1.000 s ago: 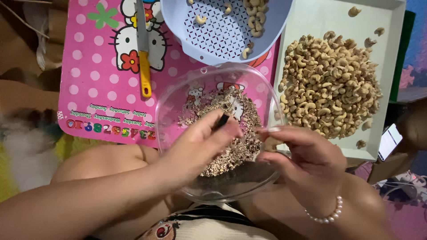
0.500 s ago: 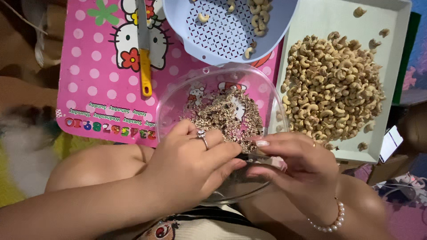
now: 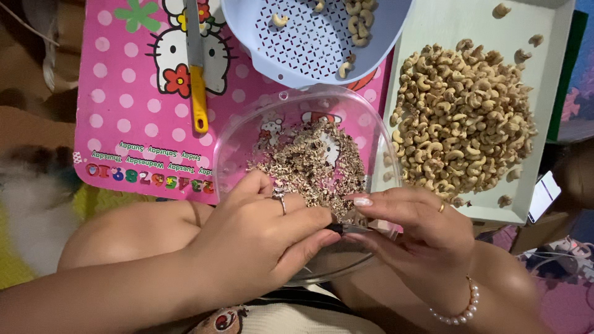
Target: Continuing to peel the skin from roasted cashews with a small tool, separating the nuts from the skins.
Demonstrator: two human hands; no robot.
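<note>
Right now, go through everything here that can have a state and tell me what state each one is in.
Left hand: closed on a small dark tool over the bowl.
Right hand: fingertips pinched at the tool's tip.
Clear bowl: holds a heap of peeled skins.
Blue colander: nearly empty, a few cashews inside.
Pale tray: heaped with cashews.
Yellow-handled knife: lying unused on the pink mat.

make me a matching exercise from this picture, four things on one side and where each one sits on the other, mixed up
Things:
1. knife with yellow handle
2. blue colander
3. pile of cashews
4. clear bowl of brown husks

Places:
A. on the pale tray at the right
B. under both hands, in the middle
C. at the top centre, a few cashews inside
D. lying on the pink mat at the left

Pairs: 1-D, 2-C, 3-A, 4-B
</note>
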